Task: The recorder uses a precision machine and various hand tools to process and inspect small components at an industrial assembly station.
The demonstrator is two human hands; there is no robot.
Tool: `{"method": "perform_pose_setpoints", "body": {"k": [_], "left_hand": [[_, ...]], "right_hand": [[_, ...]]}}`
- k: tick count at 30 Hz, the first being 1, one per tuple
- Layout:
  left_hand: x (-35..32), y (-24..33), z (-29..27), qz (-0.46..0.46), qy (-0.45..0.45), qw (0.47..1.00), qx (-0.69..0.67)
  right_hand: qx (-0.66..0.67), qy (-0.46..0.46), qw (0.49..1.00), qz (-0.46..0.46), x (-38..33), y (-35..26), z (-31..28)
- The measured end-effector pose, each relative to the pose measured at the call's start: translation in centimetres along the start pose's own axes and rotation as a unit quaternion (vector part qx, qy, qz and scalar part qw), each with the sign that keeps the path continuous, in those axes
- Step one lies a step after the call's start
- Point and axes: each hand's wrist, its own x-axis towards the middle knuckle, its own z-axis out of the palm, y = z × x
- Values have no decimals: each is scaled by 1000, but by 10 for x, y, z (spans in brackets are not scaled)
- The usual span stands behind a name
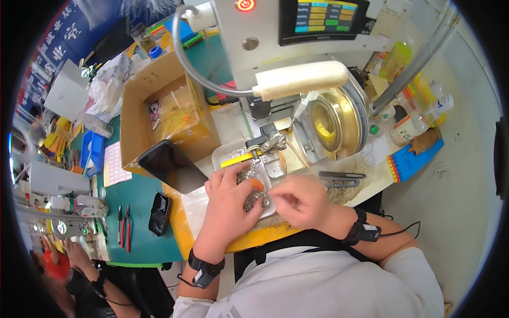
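Note:
My left hand [225, 204] reaches over a clear plastic tray [270, 211] of small silver metal parts [249, 203]. Its thumb and fingers are spread, and an orange cover [256, 184] sits on one fingertip. Close by on the right, my right hand [302, 201] has its thumb and forefinger pinched together at the tray's edge. Whatever is in that pinch is too small to make out. Just beyond the fingers stands a metal clamp fixture [273, 146] with a yellow strip [237, 160] near it.
A machine with a screen [323, 21] and a round brass-coloured part [328, 124] stands ahead. On the left are a phone [172, 167], a cardboard box [132, 127], a black tray [159, 214] and red-handled pliers [126, 233]. Tweezers [342, 183] and bottles [408, 130] lie right. Another person's hand [77, 257] shows far left.

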Motion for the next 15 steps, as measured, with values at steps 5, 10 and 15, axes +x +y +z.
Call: {"method": "perform_pose_setpoints", "body": {"k": [5,10,15], "left_hand": [[3,1,2,-1,-20,1000,0],[0,-3,8,10,5,1000,-5],[-2,-5,10,42,44,998,-25]], "right_hand": [[19,4,998,52,1,0,-4],[36,-29,998,42,1,6,-2],[38,-27,996,81,3,1,-1]]}}
